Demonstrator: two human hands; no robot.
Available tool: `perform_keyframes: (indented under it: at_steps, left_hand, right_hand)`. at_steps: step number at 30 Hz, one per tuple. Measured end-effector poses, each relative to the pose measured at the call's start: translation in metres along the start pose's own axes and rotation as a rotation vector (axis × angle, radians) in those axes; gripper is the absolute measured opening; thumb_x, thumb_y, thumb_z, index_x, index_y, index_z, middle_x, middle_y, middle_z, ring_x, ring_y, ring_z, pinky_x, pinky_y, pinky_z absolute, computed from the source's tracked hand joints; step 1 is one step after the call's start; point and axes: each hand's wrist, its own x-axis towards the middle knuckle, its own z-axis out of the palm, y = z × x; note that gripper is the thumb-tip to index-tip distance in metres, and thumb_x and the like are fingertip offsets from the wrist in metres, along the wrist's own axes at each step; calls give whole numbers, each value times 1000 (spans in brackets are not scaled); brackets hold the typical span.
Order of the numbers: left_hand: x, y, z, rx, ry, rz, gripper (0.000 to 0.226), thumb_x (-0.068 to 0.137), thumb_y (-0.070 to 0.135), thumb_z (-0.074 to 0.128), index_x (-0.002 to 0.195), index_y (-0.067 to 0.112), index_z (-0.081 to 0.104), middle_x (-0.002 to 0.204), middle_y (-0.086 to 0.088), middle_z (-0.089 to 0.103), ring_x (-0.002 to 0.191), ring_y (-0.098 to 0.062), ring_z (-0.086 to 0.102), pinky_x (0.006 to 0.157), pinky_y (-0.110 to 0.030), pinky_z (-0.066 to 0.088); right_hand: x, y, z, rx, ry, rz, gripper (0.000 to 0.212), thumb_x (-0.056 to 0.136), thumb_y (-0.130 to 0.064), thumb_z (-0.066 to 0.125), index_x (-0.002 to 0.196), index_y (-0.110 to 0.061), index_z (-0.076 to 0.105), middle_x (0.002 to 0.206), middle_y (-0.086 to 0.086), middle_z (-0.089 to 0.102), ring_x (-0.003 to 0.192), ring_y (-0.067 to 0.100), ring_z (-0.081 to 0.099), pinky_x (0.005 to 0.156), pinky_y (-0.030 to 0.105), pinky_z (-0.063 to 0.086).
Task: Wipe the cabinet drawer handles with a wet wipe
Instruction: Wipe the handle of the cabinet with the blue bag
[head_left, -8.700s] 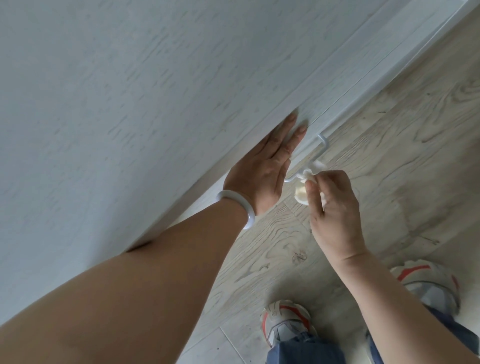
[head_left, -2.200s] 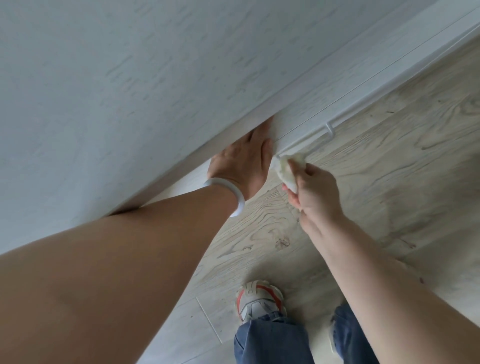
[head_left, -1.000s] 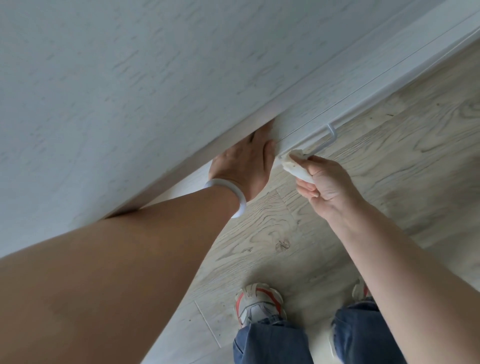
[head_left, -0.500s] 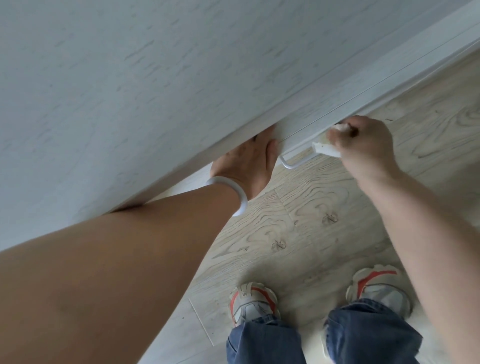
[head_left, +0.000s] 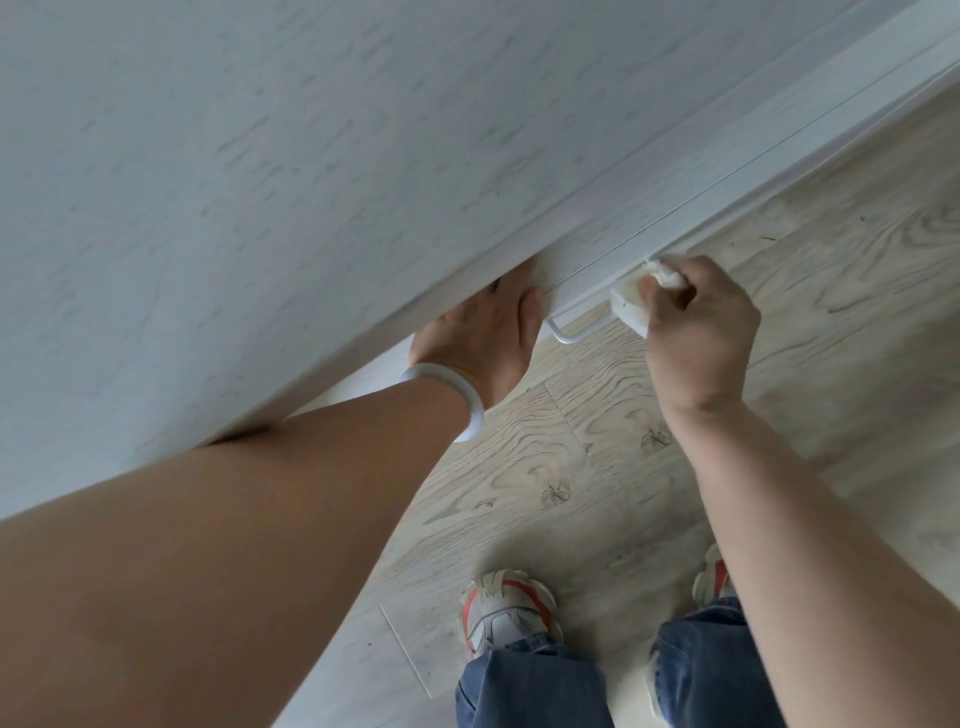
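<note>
A pale wood-grain floor (head_left: 597, 467) ran under the person's feet, its planks marked with darker knots and swirls. Above it, filling the upper left of the view, stood one cabinet (head_left: 260, 182) with a whitish, faintly grained top, seen steeply from above. Along its front edge ran the drawer fronts (head_left: 675, 197), parted by a thin dark seam.

Two bare forearms reached down from the bottom of the view. Two legs in blue jeans (head_left: 535, 686) ended in two white sneakers with red trim – the left sneaker (head_left: 506, 608) in full view, the other mostly hidden behind the right forearm.

The left hand (head_left: 483, 332) lay flat against the drawer front just below the cabinet's top edge, fingers straight and close together, their tips hidden under the overhang. One pale bangle (head_left: 457, 400) sat on that wrist.

The right hand (head_left: 701, 322) was curled around one wet wipe (head_left: 631, 306) – a white, crumpled wad – pressing it onto the right part of the handle.

One drawer handle (head_left: 571, 332) showed: a slim, white bar with a rounded corner, standing out from the drawer front, its left end bare just beside the left hand.
</note>
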Motion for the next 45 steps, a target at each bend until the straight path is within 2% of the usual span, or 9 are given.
perform_keyframes:
  at_steps: [4, 6, 11, 16, 18, 25, 28, 32, 45]
  left_hand:
    - [1, 2, -2, 0, 1, 1, 51, 104, 40, 17, 154, 28, 13, 154, 1, 34, 136, -26, 41, 106, -46, 39]
    - [2, 2, -3, -27, -5, 3, 52, 104, 41, 17, 154, 30, 9, 155, 3, 30, 135, -28, 42, 106, -50, 39]
    - [1, 1, -2, -38, 10, 6, 53, 104, 41, 15, 155, 30, 5, 157, 6, 25, 135, -28, 42, 106, -51, 38]
    - [2, 1, -1, -33, 15, 10, 54, 104, 40, 16, 155, 31, 2, 160, 7, 20, 139, -26, 38, 109, -48, 34]
    - [1, 1, -1, -37, 17, 11, 54, 104, 40, 17, 155, 31, 1, 160, 6, 21, 139, -27, 38, 110, -48, 34]
    - [0, 2, -3, -20, 31, 25, 54, 104, 38, 18, 156, 29, 2, 159, 3, 25, 137, -27, 40, 110, -46, 34]
    - [0, 2, -3, -12, 32, 23, 55, 104, 39, 17, 155, 30, 0, 160, 4, 22, 139, -27, 38, 111, -46, 32]
    - [1, 2, -3, -16, 23, 19, 54, 104, 39, 16, 155, 31, 1, 160, 4, 22, 139, -26, 37, 111, -46, 32]
    - [0, 2, -3, -31, 7, 13, 53, 104, 39, 17, 155, 32, 1, 157, 4, 29, 137, -27, 41, 108, -49, 36]
  right_hand:
    - [10, 6, 2, 14, -36, 155, 24, 86, -25, 61, 69, -8, 56, 63, -2, 51, 61, 17, 49, 58, 25, 41]
    - [23, 6, 1, -12, -85, 135, 34, 83, -24, 61, 58, -8, 45, 53, -2, 41, 50, 14, 40, 50, 24, 32]
    - [0, 4, 3, -80, 25, -2, 19, 88, -18, 58, 84, -1, 65, 69, 6, 60, 64, 18, 49, 58, 18, 31]
    - [-21, 8, 3, -256, -5, -186, 26, 89, -20, 61, 102, 2, 63, 77, 21, 67, 69, 38, 62, 66, 41, 50]
    - [-19, 12, -11, -229, -17, -223, 23, 90, -20, 61, 98, 1, 65, 75, 19, 67, 64, 34, 61, 63, 37, 50]
    - [-2, 3, 6, 125, -269, 283, 62, 71, -53, 69, 109, -4, 59, 95, 10, 68, 80, 27, 68, 75, 45, 57]
    - [-16, 0, 16, 294, -224, 427, 26, 82, -33, 68, 76, -8, 62, 63, 2, 63, 57, 19, 57, 62, 40, 49]
    - [-53, -9, 29, 450, -261, 508, 39, 90, -27, 62, 53, -17, 56, 45, -5, 54, 44, 12, 47, 52, 33, 37]
    - [-28, -22, 13, 658, -249, 743, 26, 86, -10, 69, 65, -9, 54, 42, -3, 50, 32, 3, 38, 34, 14, 28]
